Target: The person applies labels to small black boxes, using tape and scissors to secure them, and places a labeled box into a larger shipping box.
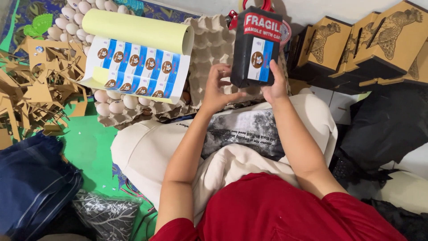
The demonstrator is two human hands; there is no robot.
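Both hands grip a black box (pixel 257 47) above the lap: left hand (pixel 217 89) w/ fingers at its edge, right hand (pixel 275 85) clamped on its side. Press the blue-white sticker (pixel 260 59) flat from centre outward, box steady, so no bubbles, I'd judge.

Views: one only — a camera worn on the head.
Facing: steeply down over the person's lap, tilted slightly forward.
Nearness: close — forearms and red shirt fill the near edge.
Reach: floor clutter left, stacked boxes far right.
Shared ground: none, single view.
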